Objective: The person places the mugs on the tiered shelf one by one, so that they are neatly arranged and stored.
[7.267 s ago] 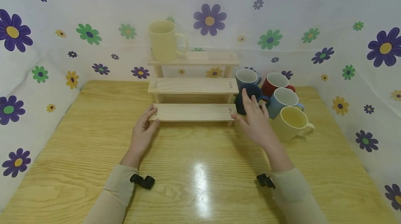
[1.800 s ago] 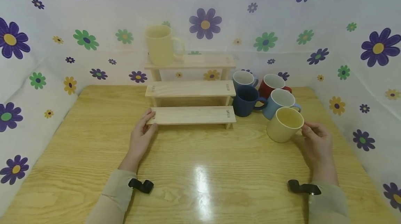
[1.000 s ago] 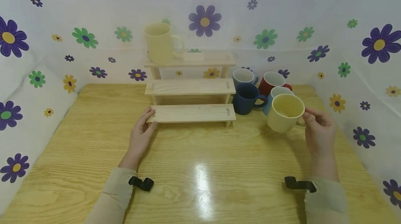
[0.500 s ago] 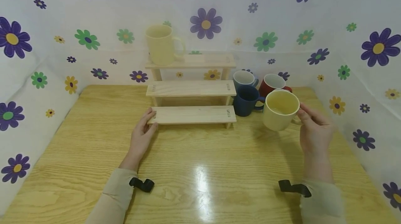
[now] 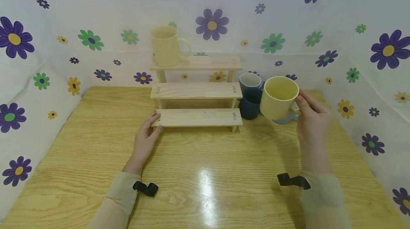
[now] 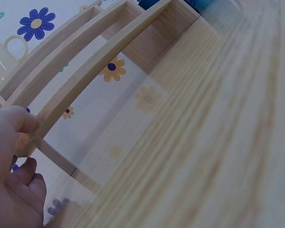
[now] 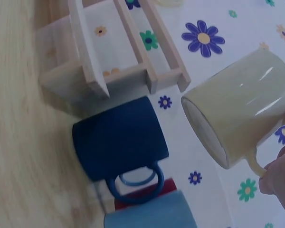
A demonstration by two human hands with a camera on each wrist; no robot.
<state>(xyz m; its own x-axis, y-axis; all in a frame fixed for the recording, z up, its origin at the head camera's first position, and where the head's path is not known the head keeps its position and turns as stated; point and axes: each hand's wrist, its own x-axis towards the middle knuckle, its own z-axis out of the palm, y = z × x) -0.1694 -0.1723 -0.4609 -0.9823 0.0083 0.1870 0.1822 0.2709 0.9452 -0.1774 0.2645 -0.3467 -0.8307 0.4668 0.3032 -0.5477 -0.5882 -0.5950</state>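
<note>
One yellow mug (image 5: pixel 277 106) is pinched by its handle (image 7: pixel 252 163) in the right-hand grip (image 5: pixel 312 118), suspended roughly upright beside the wooden rack's (image 5: pixel 195 90) right end, the lowest step (image 5: pixel 198 118) being clasped at left by the left-hand grip (image 5: pixel 145 138).

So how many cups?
6: a yellow cup in the right hand, a matching cup on the top shelf; right of the rack, navy cup, blue cup behind, light blue cup, red cup, mostly hidden. Others may hide too.

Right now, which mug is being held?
The yellow mug in the right hand; the other yellow mug stands on the top shelf, and no others are held.
</note>
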